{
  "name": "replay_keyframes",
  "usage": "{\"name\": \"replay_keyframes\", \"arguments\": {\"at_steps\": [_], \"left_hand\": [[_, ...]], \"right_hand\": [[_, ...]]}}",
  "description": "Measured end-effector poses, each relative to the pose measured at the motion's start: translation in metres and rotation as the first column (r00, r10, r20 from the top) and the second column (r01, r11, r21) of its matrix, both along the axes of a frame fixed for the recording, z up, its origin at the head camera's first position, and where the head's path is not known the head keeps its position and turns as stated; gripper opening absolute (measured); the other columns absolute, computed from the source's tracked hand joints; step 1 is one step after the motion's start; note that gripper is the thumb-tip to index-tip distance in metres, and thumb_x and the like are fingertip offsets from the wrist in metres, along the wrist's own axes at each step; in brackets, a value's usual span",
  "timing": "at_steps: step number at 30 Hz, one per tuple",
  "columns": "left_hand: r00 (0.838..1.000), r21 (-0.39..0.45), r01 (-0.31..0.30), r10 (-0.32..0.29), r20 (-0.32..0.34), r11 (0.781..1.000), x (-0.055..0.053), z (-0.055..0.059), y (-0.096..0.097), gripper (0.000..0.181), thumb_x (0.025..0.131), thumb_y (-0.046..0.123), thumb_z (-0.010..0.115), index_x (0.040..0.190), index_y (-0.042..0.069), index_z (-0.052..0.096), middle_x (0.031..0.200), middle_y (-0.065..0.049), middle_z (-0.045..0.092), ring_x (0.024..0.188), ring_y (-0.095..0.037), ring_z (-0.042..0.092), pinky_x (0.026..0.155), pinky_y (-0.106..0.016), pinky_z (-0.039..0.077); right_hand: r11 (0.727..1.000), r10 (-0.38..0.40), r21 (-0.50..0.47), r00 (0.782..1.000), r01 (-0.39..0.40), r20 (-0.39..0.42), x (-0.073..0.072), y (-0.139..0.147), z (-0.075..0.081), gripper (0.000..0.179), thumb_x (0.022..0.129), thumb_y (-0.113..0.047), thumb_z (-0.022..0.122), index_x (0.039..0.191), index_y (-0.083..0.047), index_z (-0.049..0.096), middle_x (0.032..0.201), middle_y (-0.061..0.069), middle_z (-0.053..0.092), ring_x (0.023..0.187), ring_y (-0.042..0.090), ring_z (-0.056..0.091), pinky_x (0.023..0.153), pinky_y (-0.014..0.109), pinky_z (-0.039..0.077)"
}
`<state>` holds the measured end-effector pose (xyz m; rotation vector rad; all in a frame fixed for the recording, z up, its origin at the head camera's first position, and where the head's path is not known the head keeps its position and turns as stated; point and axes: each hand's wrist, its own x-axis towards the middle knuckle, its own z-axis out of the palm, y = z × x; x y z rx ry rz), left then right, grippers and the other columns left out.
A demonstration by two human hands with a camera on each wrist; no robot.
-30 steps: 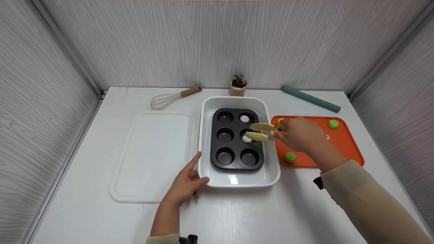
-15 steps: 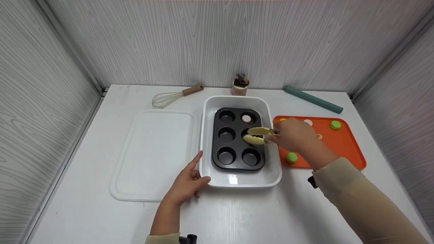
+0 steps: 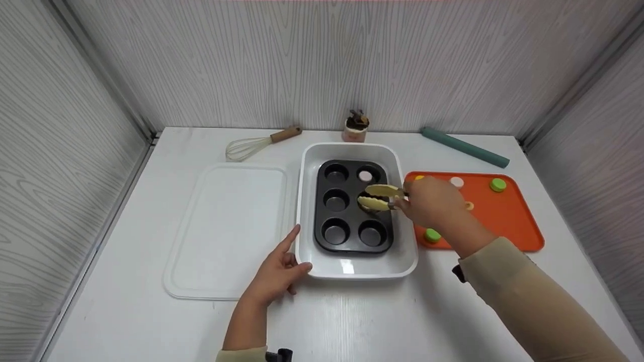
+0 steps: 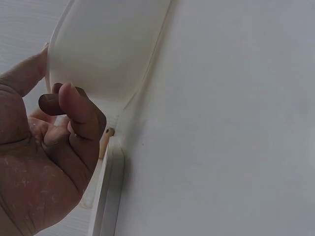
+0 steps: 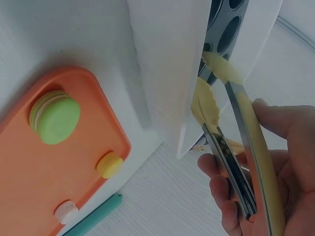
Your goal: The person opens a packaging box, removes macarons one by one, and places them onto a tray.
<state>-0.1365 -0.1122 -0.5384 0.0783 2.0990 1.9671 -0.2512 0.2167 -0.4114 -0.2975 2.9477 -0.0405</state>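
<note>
In the head view, my right hand (image 3: 433,200) grips a pair of tongs with cream tips (image 3: 375,203). Their tips stand apart over the middle cup of the muffin tin's right column and mostly hide it. The dark muffin tin (image 3: 353,211) lies inside a deep white container (image 3: 322,269). A pale pink macaron (image 3: 365,176) sits in its far right cup. At the container's near left corner is my left hand (image 3: 274,276), forefinger along the left rim and thumb at the near rim. The left wrist view shows other fingers (image 4: 81,115) of this hand bent beside the container wall.
Right of the container, an orange tray (image 3: 508,226) bears green macarons (image 3: 498,184), a yellow macaron (image 5: 109,164) and a pale one (image 3: 457,182). A white lid (image 3: 231,231) lies left. Behind stand or lie a whisk (image 3: 264,143), a small decorated jar (image 3: 355,128) and a green rod (image 3: 465,147).
My right hand and the tongs have shifted slightly left. The pink macaron seen earlier by the tongs' tips is now hidden at the middle right cup. My left hand stays at the container's corner.
</note>
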Motion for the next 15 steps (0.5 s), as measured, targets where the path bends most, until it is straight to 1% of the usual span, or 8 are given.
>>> {"name": "replay_keyframes", "arguments": {"at_steps": [4,10,15], "left_hand": [[1.000,-0.003,-0.004,0.004,0.005,1.000,0.0005,0.0000,-0.0007,0.093,0.093,0.005,0.078,0.170,0.020,0.027,0.081,-0.008,0.065,0.061,-0.014,0.052,0.044,-0.025,0.046],[1.000,-0.008,-0.002,0.002,0.007,1.000,-0.0003,-0.0008,-0.0002,0.093,0.094,0.006,0.078,0.170,0.021,0.027,0.082,-0.009,0.067,0.060,-0.015,0.052,0.045,-0.026,0.046],[1.000,-0.014,-0.007,0.008,0.016,1.000,0.0003,-0.0011,-0.0002,0.094,0.094,0.006,0.078,0.170,0.022,0.027,0.082,-0.009,0.067,0.060,-0.016,0.052,0.045,-0.026,0.047]], "right_hand": [[1.000,0.007,0.014,1.000,-0.007,0.001,-0.0001,-0.0024,0.0003,0.039,0.099,-0.044,0.074,0.110,-0.007,0.073,0.089,0.007,0.070,0.077,0.030,0.064,0.067,0.045,0.056],[1.000,-0.030,0.006,0.999,0.029,0.030,-0.0014,-0.0051,-0.0032,0.038,0.098,-0.042,0.075,0.108,-0.005,0.073,0.086,0.009,0.069,0.075,0.030,0.064,0.067,0.043,0.057],[0.999,-0.047,-0.010,0.998,0.047,0.030,-0.0017,-0.0048,-0.0095,0.037,0.100,-0.042,0.072,0.107,-0.006,0.073,0.085,0.008,0.068,0.074,0.029,0.063,0.066,0.042,0.055]]}}
